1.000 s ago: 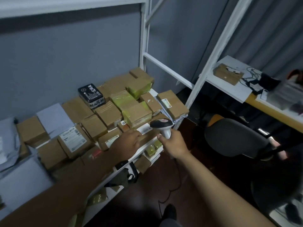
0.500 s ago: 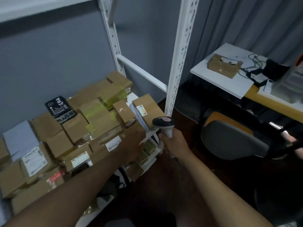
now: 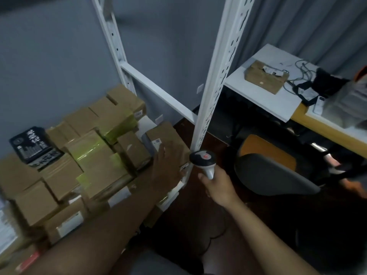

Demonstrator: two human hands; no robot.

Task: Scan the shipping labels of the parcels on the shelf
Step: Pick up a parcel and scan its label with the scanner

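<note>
Left hand (image 3: 168, 167) has shifted onto end parcel (image 3: 168, 139); scanner (image 3: 203, 158) (handle down) faces it.

head cam | looks forward-down | close over shelf (image 3: 213, 80)

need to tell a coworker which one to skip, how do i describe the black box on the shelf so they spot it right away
Look at the white metal shelf packed with brown cardboard parcels. Go to the left side of the pile, near the grey wall: the black box lies on top of the brown ones. It is the only black parcel there, printed with white characters and small white text.
</note>
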